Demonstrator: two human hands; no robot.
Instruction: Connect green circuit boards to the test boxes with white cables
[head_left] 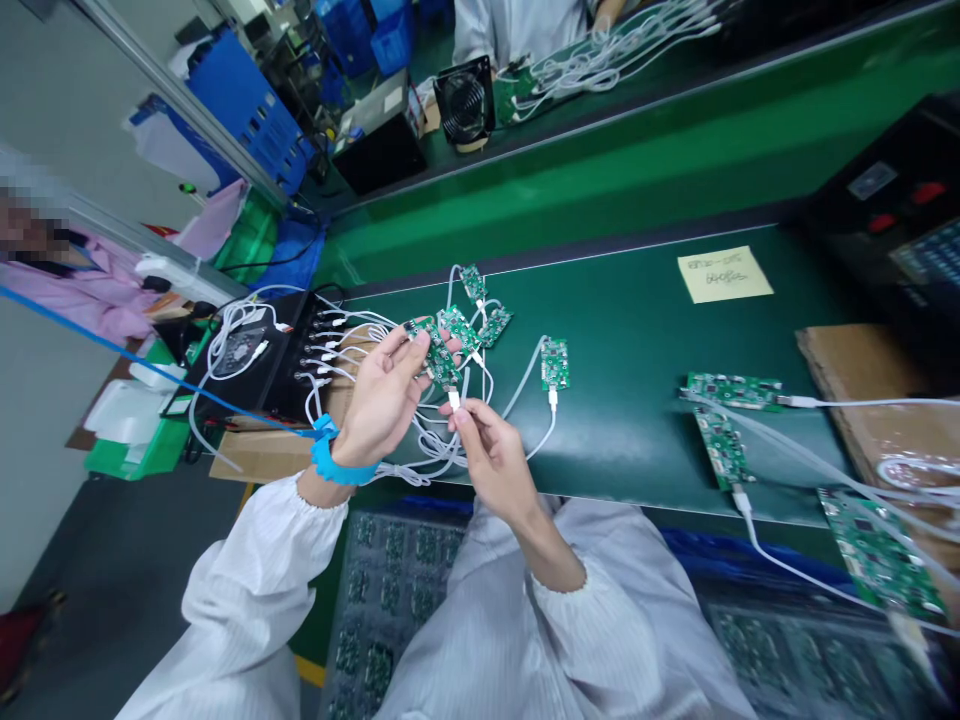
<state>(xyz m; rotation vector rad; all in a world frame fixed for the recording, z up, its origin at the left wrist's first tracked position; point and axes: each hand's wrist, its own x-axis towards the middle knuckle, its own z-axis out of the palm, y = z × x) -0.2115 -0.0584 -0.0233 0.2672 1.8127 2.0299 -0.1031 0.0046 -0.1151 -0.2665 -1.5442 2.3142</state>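
My left hand (pixel 386 385), with a blue wrist strap (pixel 337 455) around its wrist, grips a green circuit board (pixel 437 360) by its edges. Just below, my right hand (pixel 491 450) pinches a white USB plug (pixel 454 400) at the lower end of that board. Whether the plug is fully seated I cannot tell. Close behind my fingers lie several more boards on white cables, among them a small board (pixel 495 326) and one farther back (pixel 472 283). A single cabled board (pixel 555 364) rests to the right of my hands.
A black box (pixel 262 350) with several plugged cables stands at the left. More cabled boards (pixel 735 390) lie at the right, near a yellow note (pixel 724 274) and cardboard (pixel 847 390). Trays of boards (pixel 390 570) sit below the table edge. Another person (pixel 517 35) works across the bench.
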